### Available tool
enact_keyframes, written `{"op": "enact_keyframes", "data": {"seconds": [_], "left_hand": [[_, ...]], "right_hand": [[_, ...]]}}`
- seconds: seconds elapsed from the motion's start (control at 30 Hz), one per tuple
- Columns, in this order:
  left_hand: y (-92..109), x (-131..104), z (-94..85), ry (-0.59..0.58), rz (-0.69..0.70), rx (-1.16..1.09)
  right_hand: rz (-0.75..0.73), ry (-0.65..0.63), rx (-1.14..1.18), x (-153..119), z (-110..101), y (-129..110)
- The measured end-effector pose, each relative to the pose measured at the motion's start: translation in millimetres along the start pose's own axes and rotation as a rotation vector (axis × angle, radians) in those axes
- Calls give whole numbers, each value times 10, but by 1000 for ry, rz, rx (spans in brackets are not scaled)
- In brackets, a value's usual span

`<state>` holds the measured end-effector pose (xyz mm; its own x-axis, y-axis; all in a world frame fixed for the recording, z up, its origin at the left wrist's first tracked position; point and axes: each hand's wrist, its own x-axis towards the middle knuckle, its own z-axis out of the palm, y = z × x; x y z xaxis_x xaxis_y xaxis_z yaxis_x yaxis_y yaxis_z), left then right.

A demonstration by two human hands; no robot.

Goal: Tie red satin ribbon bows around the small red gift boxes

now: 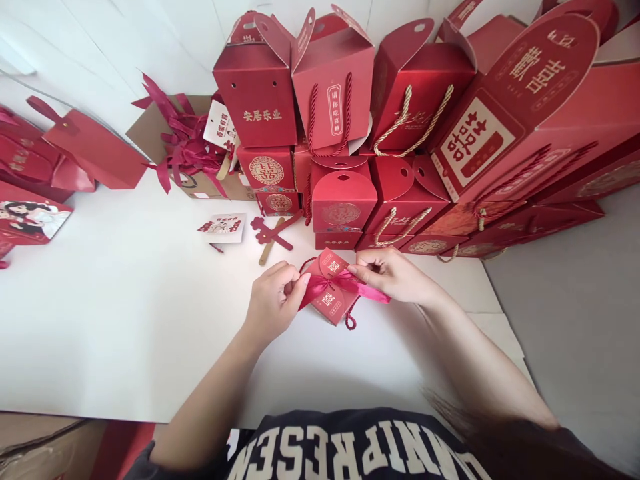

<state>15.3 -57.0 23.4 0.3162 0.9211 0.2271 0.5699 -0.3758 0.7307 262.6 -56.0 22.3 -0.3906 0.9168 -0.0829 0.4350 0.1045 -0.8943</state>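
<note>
A small red gift box (336,308) with pale lettering and dark red rope handles lies on the white table in front of me. Across its top runs a magenta ribbon (345,281), crossed or knotted near the middle. My left hand (277,297) pinches the ribbon at the box's left side, thumb against curled fingers. On the right, my right hand (393,275) pinches the ribbon between thumb and finger, with a loose end hanging below it. Whether the knot is tight I cannot tell.
Red gift boxes (333,100) are stacked along the back and right. Behind my left hand lie red and gold strips (275,237) and a white card (225,228). A cardboard box (150,130) holds magenta ribbons. More red boxes (95,143) stand at the far left.
</note>
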Motion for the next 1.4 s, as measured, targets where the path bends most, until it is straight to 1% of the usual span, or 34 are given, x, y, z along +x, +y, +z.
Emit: {"op": "enact_keyframes", "data": {"seconds": [0.13,0.27,0.4,0.53,0.6,0.7,0.77,0.87,0.93,1.0,1.07,1.13,1.2,1.23,1.3,1.37,1.4], "left_hand": [[11,2,5,22,-23,9],[12,16,1,30,-20,28],[1,36,-23,5,-20,14],[-10,51,-42,-5,-32,-26],[-15,59,-39,10,-42,-37],[-33,68,-27,33,-61,-42],[-51,69,-23,32,-71,-61],[-74,67,-34,9,-119,-104],[-81,73,-53,31,-128,-103],[-86,88,-81,81,-97,-80],[-95,106,-117,92,-69,-66],[-108,120,-156,34,-75,-59],[-112,124,-185,-21,-87,-36],[-107,122,-189,-16,-90,-19],[-75,107,-167,47,-69,7],[-20,83,-107,99,-15,21],[10,70,-68,94,15,22]], "right_hand": [[21,12,-6,12,3,-13],[10,32,-32,21,7,-19],[24,63,-91,-23,-71,-66],[108,-34,-170,-118,-200,-169],[115,-88,-228,-151,-231,-196],[76,-180,-272,-174,-227,-176],[75,-216,-264,-192,-218,-141],[138,-258,-257,-236,-224,-106],[172,-317,-254,-260,-231,-107],[174,-353,-230,-259,-228,-124],[157,-323,-199,-230,-214,-150],[142,-270,-149,-186,-194,-179],[134,-243,-27,-145,-171,-204],[133,-239,52,-129,-159,-213],[124,-232,176,-109,-131,-219],[97,-215,198,-101,-107,-211],[81,-219,192,-100,-98,-205]]}}
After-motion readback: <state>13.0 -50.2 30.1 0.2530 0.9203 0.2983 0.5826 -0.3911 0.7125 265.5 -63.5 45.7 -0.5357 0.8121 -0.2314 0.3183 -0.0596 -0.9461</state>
